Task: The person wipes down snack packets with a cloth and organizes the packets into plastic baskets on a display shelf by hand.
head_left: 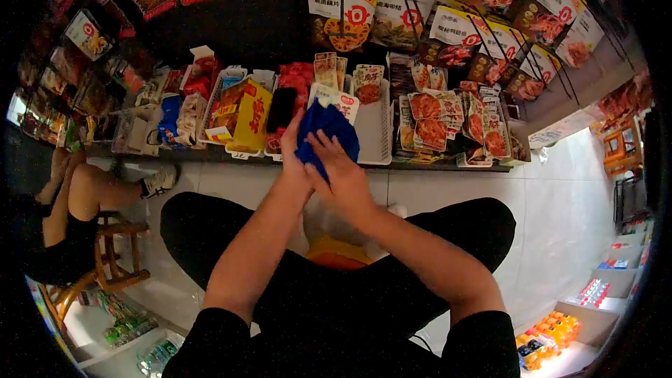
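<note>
In front of the low shelf I hold a bunched blue cloth (327, 136) between my two hands. My left hand (297, 157) grips it from the left side, with some of its fingers hidden behind the cloth. Across the front of the cloth lies my right hand (337, 162), its fingers bent and pressed onto it. A small whitish bit pokes out at the top of the cloth; I cannot tell what it is. Just behind is a white printed packet (346, 103), and left of that a dark phone-like slab (282, 109) leans on a basket.
Baskets of snack packets line the shelf, among them a yellow box (250, 115) and red-and-white packets (428, 115). Larger bags (341, 14) hang on hooks above. Another person's leg (105, 187) and a wooden chair (119, 252) are at left. Bottled drinks (549, 336) stand lower right.
</note>
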